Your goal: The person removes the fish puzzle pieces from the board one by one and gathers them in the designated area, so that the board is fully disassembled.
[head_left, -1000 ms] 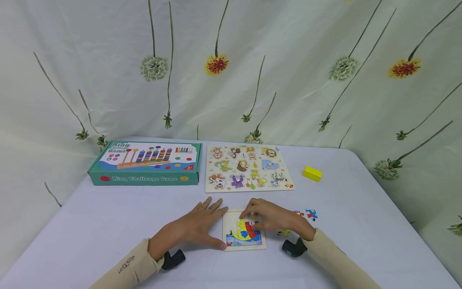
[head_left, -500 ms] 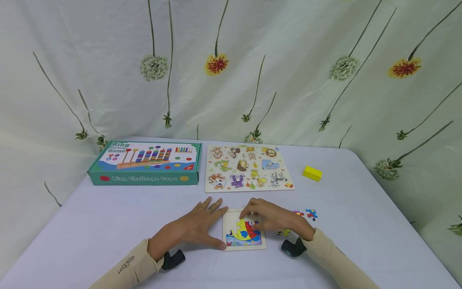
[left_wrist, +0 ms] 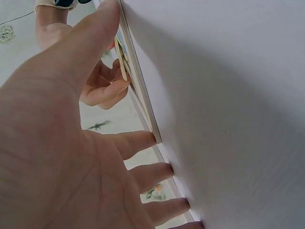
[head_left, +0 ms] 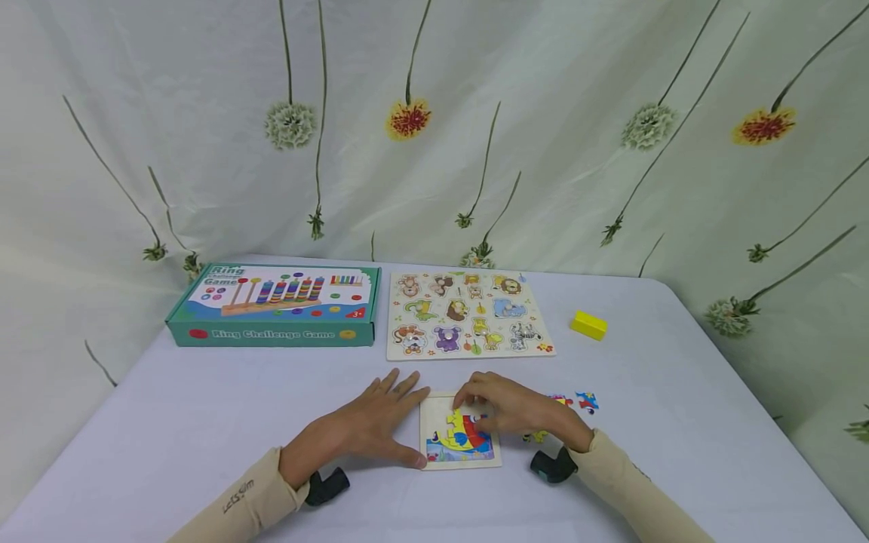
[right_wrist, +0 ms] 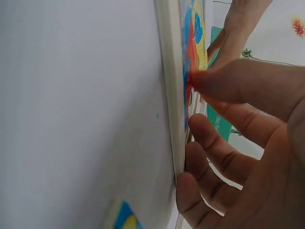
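A small wooden tray puzzle (head_left: 437, 406) with a yellow, red and blue fish picture lies flat before me. My left hand (head_left: 372, 421) spreads beside it, thumb at the near left corner and fingertips along the left edge. Over the tray, my right hand (head_left: 504, 403) pinches a red-and-yellow puzzle piece (head_left: 473, 431) between thumb and fingers. In the left wrist view this piece (left_wrist: 120, 59) stands tilted up from the tray. The right wrist view shows the thumb pressing its red face, with the other fingers curled at the tray's edge.
Several loose puzzle pieces (head_left: 587, 402) lie right of the tray, partly behind my right wrist. Behind are an animal peg puzzle board (head_left: 429, 328), a green Ring Challenge Game box (head_left: 271, 335) and a yellow block (head_left: 588, 325). A flowered cloth hangs behind the table.
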Available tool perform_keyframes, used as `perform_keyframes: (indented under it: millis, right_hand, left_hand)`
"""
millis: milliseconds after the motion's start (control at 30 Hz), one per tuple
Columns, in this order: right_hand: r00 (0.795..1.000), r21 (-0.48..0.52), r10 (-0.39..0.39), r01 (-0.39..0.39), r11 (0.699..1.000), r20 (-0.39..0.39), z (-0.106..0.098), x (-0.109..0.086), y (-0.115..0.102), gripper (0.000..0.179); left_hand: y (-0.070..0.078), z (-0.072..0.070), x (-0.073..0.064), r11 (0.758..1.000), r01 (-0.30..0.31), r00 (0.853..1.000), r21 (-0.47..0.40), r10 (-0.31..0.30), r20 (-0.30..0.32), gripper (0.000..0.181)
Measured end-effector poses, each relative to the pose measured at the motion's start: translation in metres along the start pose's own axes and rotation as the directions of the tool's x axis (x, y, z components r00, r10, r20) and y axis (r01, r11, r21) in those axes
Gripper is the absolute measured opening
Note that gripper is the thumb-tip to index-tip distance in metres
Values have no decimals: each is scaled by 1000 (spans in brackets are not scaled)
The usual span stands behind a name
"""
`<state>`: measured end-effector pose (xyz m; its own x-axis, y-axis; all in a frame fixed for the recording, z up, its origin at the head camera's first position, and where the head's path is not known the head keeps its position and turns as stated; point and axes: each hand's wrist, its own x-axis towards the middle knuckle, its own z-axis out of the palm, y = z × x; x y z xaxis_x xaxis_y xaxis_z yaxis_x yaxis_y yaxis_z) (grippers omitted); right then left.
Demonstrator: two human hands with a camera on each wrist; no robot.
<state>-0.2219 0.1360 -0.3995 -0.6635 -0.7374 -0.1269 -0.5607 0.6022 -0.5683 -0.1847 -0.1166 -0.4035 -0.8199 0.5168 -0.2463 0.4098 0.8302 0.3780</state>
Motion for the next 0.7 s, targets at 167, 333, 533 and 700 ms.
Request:
perform_keyframes:
  millis: [167,333,533,700]
  right_hand:
    - [1000,24,6,-6,1000,-13,1,1,0,25]
    - [1000,33,13,-12,999,-21,0,2,-1,24]
    - [1000,53,-9,10,999,-27,1,3,-1,24]
    - [999,110,-21,25,994,-33,1,3,-1,22]
  left_hand:
    - [1,-1,-1,1000,0,1000,3,0,-1,101]
    - [1,-2,-2,1000,-2,1000,-2,2,-1,101]
    - [1,-2,-2,1000,-5,1000,-1,5,0,101]
    - [1,-2,-1,1000,-9,1000,0,9,-2,101]
